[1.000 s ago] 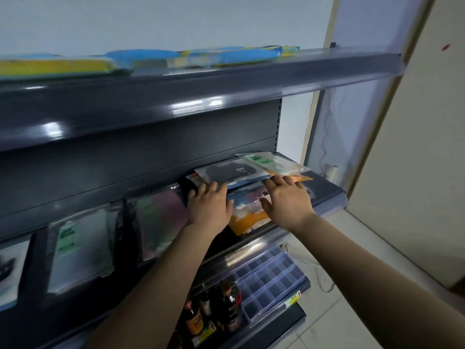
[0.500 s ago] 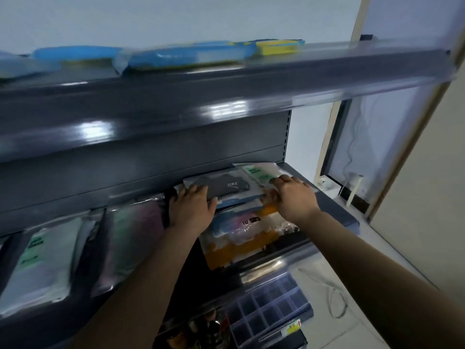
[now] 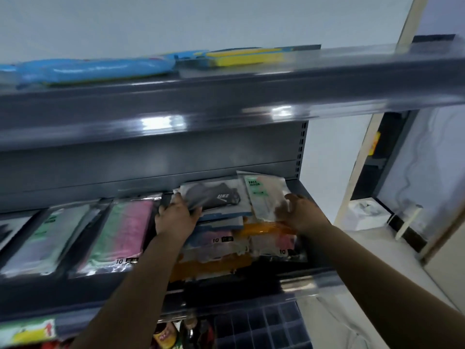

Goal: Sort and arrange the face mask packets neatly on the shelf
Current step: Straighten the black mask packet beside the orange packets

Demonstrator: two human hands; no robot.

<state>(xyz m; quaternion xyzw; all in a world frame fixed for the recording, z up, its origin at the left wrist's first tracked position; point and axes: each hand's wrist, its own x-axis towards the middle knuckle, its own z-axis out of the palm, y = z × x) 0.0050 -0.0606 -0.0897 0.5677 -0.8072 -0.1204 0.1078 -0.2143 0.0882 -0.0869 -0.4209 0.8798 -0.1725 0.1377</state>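
Note:
A loose pile of face mask packets (image 3: pixel 221 245) lies at the right end of the dark middle shelf (image 3: pixel 324 278). My left hand (image 3: pixel 176 217) rests on the pile's left side, fingers on a clear packet holding a black mask (image 3: pixel 216 195). My right hand (image 3: pixel 302 215) grips a clear packet with a green label (image 3: pixel 264 195) and tilts it up off the pile. Orange and pink packets (image 3: pixel 271 238) lie underneath. Further left, a pink and green packet (image 3: pixel 120 230) and a whitish packet (image 3: pixel 47 238) lie in a row.
The upper shelf (image 3: pixel 226 96) overhangs close above my hands and carries blue (image 3: pixel 95 69) and yellow (image 3: pixel 246 57) packets. Bottles (image 3: pixel 168 336) and a blue grid tray (image 3: pixel 264 328) stand on the level below. A wall and a door frame (image 3: pixel 362 152) are at the right.
The view has moved in closer and further right. My right hand has closed on the green-labelled packet and raised its near end. My left hand has stayed on the black mask packet.

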